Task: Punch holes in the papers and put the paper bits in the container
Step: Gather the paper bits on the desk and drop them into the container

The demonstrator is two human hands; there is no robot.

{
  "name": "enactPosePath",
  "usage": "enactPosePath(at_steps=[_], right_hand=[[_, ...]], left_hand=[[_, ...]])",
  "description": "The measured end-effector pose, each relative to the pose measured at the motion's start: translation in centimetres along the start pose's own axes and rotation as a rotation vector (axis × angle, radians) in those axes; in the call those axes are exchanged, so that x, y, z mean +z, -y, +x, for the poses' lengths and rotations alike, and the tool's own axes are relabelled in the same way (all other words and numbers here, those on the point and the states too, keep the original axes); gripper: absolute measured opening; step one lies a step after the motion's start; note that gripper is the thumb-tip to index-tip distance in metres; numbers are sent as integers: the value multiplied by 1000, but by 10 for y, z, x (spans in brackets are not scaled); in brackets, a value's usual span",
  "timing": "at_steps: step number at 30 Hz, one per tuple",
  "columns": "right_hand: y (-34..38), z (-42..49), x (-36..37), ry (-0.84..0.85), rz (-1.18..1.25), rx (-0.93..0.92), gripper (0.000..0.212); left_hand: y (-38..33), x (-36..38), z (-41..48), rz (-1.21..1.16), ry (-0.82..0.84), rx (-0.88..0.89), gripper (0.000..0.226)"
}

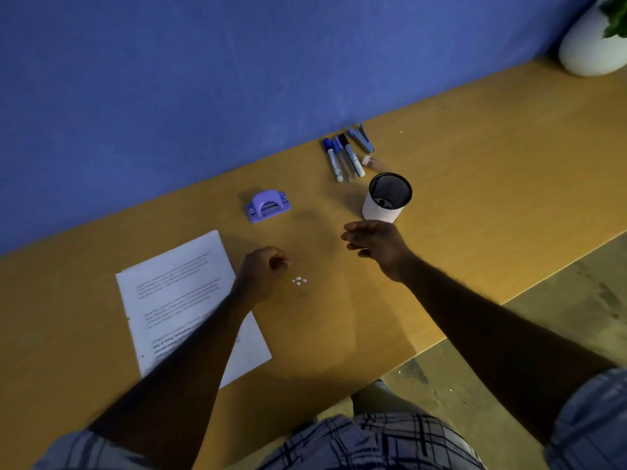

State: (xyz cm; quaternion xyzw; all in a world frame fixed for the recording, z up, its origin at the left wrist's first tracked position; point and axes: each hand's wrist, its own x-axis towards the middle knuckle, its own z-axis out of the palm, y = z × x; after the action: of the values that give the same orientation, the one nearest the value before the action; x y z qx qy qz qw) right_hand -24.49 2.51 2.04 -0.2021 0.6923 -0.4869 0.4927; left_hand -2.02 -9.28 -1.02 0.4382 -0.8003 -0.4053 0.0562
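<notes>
A purple hole punch [268, 205] stands on the wooden table [475, 164], behind a sheet of printed paper [176, 293]. Several small white paper bits [299, 281] lie loose on the table. My left hand [263, 269] rests just left of the bits, fingers curled in; my forearm crosses the paper. My right hand [376, 244] hovers palm down with fingers together, just in front of a mesh cup container [388, 198] with a white lower wall. Whether either hand holds bits is hidden.
Three markers [342, 159] and a stapler [361, 139] lie behind the container near the blue wall. A white plant pot [592, 42] stands at the far right. The table's front edge runs diagonally at the right, with floor beyond.
</notes>
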Motion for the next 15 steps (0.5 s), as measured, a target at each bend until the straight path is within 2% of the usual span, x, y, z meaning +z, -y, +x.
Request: enactPosePath(at_steps=[2,4,6,8,11,15], right_hand=[[-14,0,15,6,-210,-62,17],[-28,-2,29,10,-500,-200,16],[-45,-5,39,37,-782,-374,23],[-60,-10,48,83,-1003,-460,37],[-78,-16,58,150,-1168,-499,59],[-99,-21,63,212,-1372,-511,69]], left_hand=[[11,1,-7,56,16,-15,21],[18,3,-13,127,35,-9,28],[22,8,-19,284,49,63,37],[27,15,-25,455,44,167,44],[34,28,-35,586,65,237,52],[41,41,-44,732,98,233,63]])
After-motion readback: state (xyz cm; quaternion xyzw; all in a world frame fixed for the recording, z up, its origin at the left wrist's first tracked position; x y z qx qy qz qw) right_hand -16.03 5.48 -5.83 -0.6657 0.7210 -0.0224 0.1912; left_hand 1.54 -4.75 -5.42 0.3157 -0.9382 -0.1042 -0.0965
